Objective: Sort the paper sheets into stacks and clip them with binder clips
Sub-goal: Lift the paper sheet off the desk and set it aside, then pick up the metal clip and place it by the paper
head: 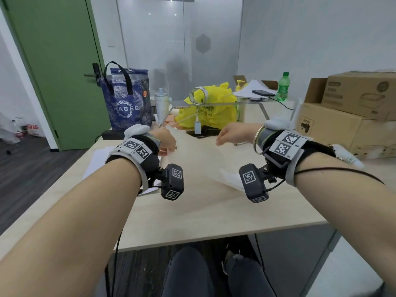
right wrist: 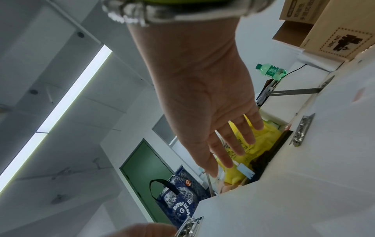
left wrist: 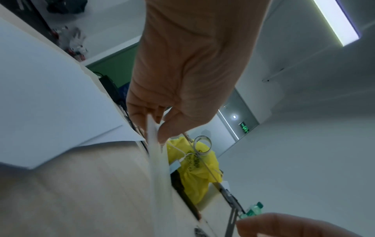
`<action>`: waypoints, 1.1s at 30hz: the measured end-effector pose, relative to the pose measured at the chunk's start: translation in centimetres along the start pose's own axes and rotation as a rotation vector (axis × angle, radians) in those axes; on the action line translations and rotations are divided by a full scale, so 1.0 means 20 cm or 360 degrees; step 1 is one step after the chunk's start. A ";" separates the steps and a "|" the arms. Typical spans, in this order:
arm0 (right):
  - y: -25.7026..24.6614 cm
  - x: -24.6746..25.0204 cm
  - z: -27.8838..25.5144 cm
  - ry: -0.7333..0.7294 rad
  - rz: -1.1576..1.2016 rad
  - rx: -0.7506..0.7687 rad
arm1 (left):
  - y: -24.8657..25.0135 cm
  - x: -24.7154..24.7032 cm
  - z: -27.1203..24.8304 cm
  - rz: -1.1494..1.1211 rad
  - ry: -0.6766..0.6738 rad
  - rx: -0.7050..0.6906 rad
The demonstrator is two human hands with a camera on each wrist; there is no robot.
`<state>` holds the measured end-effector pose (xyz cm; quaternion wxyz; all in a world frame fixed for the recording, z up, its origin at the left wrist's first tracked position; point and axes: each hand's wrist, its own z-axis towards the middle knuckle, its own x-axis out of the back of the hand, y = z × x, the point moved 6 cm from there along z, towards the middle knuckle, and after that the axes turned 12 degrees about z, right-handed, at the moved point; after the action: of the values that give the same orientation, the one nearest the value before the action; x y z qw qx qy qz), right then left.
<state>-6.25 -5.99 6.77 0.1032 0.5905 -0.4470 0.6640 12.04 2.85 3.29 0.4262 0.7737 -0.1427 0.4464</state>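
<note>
My left hand (left wrist: 178, 89) is pinching the edge of a paper stack (left wrist: 157, 154) lifted above the desk (head: 192, 211) toward its far edge. My right hand (right wrist: 205, 102) is hovering beside it, fingers (right wrist: 225, 154) spread straight, holding nothing.

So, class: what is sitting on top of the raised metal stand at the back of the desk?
On the stand: a dark phone lying on white papers. Whatever is beneath those papers is covered.

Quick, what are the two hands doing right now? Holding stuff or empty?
Left hand: pinching the edge of a paper sheet between thumb and fingers.
Right hand: open, fingers straight and spread, holding nothing.
</note>
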 end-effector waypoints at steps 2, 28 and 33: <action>0.04 -0.05 0.00 -0.0071 -0.0107 -0.0054 | -0.03 -0.02 0.00 0.0079 0.0023 0.0037; 0.51 -0.26 0.12 -0.0338 -0.0592 -0.0461 | -0.14 -0.27 0.17 0.1049 -0.0110 0.0104; 0.52 -0.28 0.17 -0.0293 -0.0548 -0.0490 | -0.23 -0.23 0.22 0.1016 -0.0164 0.0172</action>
<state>-9.28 -12.25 -3.46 0.2624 0.6932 -0.4432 0.5042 14.79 1.51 -3.90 0.2152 0.7330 -0.3756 0.5248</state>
